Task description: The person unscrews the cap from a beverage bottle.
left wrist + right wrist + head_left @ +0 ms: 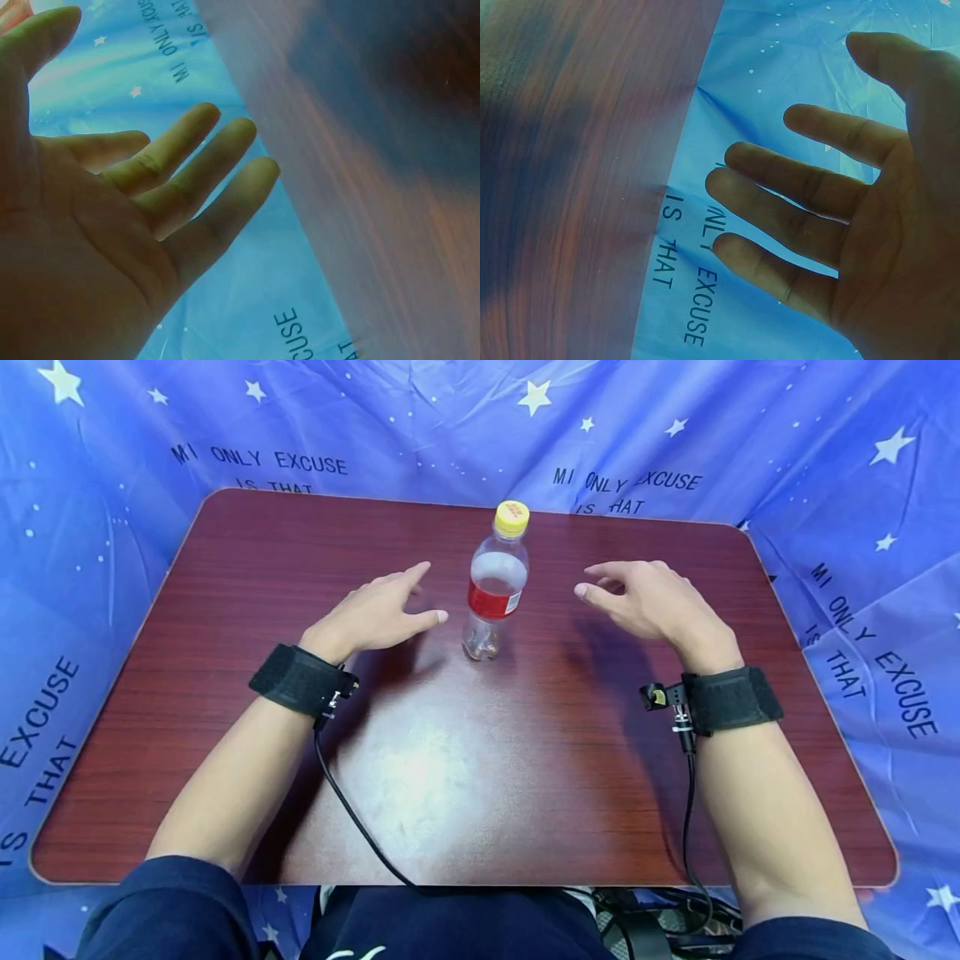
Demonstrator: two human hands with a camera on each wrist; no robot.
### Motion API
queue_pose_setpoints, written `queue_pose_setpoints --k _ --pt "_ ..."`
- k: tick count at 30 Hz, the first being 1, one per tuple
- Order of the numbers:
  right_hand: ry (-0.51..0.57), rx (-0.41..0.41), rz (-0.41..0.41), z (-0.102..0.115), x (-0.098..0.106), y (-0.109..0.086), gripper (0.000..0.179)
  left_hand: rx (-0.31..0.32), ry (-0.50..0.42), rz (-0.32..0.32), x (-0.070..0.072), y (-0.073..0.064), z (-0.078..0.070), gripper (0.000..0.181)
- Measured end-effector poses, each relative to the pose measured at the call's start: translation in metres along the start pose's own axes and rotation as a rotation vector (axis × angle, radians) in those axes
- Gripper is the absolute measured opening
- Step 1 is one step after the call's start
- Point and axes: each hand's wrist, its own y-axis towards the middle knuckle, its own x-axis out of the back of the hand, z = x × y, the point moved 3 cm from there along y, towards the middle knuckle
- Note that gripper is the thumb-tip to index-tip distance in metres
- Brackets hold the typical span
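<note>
A clear plastic bottle [498, 578] with a yellow cap and a red label stands upright on the table, between the two hands. To its left is my left hand [378, 610], a short gap away from it, thumb and fingers spread. My right hand [651, 597] hovers on the other side, farther off, its fingers slightly bent. Neither hand touches the bottle. In the left wrist view the palm of the left hand [97, 217] faces the camera with nothing in it. The right wrist view likewise shows a bare right palm [885, 247] and loosely extended fingers.
The dark red wood-grain table [225, 568] has rounded corners. A blue cloth [435, 427] with stars and printed words surrounds it. Each wrist wears a black strap [298, 681] with a small camera, and cables run from these to the table's near edge.
</note>
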Motion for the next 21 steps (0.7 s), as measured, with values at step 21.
queue_pose_setpoints --k 21 --pt "0.05 0.038 0.014 0.009 0.003 0.003 0.07 -0.057 -0.019 -0.019 -0.016 0.003 -0.014 0.089"
